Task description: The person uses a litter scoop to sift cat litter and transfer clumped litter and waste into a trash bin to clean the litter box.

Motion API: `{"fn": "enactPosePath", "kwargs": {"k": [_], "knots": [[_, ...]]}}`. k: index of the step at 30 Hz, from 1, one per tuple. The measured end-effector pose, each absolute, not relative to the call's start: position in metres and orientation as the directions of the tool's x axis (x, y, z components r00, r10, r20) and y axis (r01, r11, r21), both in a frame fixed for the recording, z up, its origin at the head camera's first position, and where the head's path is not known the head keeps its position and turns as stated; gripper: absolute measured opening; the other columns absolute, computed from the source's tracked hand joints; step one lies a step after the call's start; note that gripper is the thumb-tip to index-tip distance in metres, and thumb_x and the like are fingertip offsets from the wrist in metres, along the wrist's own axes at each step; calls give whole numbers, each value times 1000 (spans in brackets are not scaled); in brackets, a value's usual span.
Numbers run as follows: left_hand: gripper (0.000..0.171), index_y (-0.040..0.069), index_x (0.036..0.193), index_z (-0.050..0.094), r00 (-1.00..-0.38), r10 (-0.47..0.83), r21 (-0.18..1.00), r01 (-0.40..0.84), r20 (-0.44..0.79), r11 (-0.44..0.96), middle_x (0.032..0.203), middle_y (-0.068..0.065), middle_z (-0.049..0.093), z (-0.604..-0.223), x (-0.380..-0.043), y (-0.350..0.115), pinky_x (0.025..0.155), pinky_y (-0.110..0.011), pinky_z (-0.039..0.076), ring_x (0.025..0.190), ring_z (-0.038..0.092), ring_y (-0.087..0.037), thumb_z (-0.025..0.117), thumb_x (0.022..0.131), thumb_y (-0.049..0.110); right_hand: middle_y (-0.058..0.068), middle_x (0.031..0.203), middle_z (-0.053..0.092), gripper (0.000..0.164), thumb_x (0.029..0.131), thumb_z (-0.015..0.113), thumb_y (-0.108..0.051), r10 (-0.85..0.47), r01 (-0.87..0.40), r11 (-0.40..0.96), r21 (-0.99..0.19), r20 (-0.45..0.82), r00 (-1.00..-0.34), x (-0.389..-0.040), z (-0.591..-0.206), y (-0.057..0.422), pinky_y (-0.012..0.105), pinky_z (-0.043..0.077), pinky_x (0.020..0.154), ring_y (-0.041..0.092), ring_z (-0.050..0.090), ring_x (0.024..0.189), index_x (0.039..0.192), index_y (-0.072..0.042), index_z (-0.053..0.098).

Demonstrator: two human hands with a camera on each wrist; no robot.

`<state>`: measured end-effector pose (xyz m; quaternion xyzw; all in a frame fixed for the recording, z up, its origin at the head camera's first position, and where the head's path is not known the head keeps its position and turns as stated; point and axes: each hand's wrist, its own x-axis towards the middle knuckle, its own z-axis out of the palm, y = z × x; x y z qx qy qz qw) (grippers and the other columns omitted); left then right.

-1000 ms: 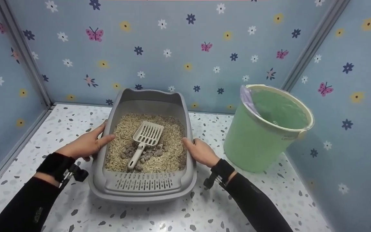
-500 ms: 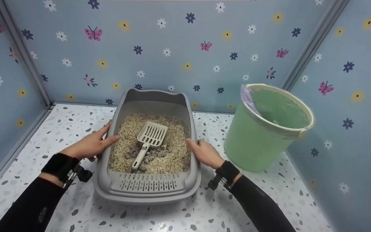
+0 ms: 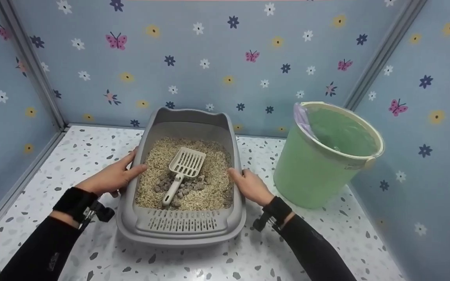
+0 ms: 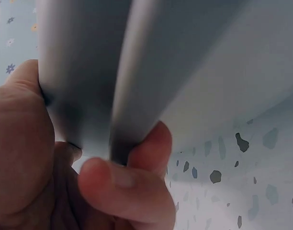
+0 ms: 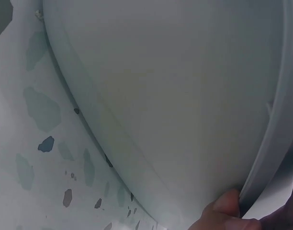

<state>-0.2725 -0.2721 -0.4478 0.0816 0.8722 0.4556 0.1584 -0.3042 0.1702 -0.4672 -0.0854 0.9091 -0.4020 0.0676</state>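
Both hands grip a grey litter box (image 3: 182, 236) by its two long sides. My left hand (image 3: 111, 177) has its thumb over the left rim; in the left wrist view its fingers (image 4: 132, 191) curl under the rim's lower edge. On the opposite side my right hand (image 3: 250, 185) lays its thumb over the right rim, and in the right wrist view its fingertips (image 5: 228, 203) hook beneath the edge. Inside, a beige slotted litter scoop (image 3: 188, 162) lies on tan litter (image 3: 213, 191), its handle pointing toward the front. Dark greyish clumps (image 3: 197, 184) lie around and under the scoop.
To the right stands a green waste bin (image 3: 311, 175) with a cream rim and a thin liner. The speckled white tabletop (image 3: 100, 249) is bounded by a flowered blue back wall (image 3: 205, 50) and side panels. The box's far end is near the back wall.
The litter box has shifted a little to the right, with both hands still holding its sides. The scoop has moved along with it. The bin has stayed put.
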Motion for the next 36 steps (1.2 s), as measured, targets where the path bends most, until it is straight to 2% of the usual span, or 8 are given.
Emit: {"fn": "enactPosePath", "kwargs": {"k": [8,14,18,21,24,27,31,36], "knots": [[95,35,179,-9,-935,292,855,-20,-199,519,84,-12,62,-455,-270,-269,44,-34,54,57,62,-20,52,113,66,10,92,67,70,109,51,-71,-199,-108,656,-747,-34,-979,-304,-468,175,37,59,69,24,67,78,111,-4,70],[107,11,176,-18,-943,279,897,-44,-183,440,118,-31,68,-468,-266,-272,51,-45,63,68,74,-28,53,115,61,11,95,69,76,107,49,-78,-206,-99,692,-715,-64,-976,-307,-462,177,37,59,69,25,67,80,115,-5,70],[106,-2,176,-3,-949,254,927,-83,-185,365,131,-35,64,-476,-261,-273,62,-48,67,83,76,-32,55,114,61,8,91,69,83,105,44,-85,-249,-116,748,-653,-115,-962,-310,-450,179,36,55,65,22,65,75,112,-7,71],[101,-6,174,8,-952,243,932,-91,-184,351,133,-34,61,-480,-257,-274,69,-50,68,90,76,-32,54,114,61,18,108,75,97,104,40,-87,-264,-143,804,-578,-131,-956,-310,-436,178,43,62,78,29,74,90,132,1,69],[100,-5,175,9,-954,234,936,-98,-185,338,134,-33,60,-481,-254,-275,71,-51,69,89,75,-32,55,114,60,31,139,69,110,105,39,-87,-235,-157,852,-499,-96,-967,-307,-417,174,55,62,98,42,73,117,157,8,52],[99,-4,175,9,-956,234,945,-100,-178,311,132,-33,61,-482,-252,-275,70,-52,69,88,76,-33,55,114,59,31,147,65,109,105,43,-85,-200,-166,881,-444,-30,-979,-303,-396,165,59,59,105,44,71,123,163,8,46],[95,-6,174,12,-958,233,957,-99,-166,273,127,-31,65,-482,-249,-275,69,-52,69,87,78,-34,56,115,56,12,107,75,81,106,56,-76,-223,-213,882,-420,24,-974,-297,-374,143,46,63,80,28,74,89,135,-2,68],[93,-7,171,20,-961,220,958,-105,-167,269,119,-30,69,-482,-247,-272,65,-48,68,79,78,-31,57,115,57,-10,60,47,58,107,65,-67,-348,-308,877,-368,-46,-936,-293,-364,103,28,37,45,9,41,49,75,-19,61]]}}
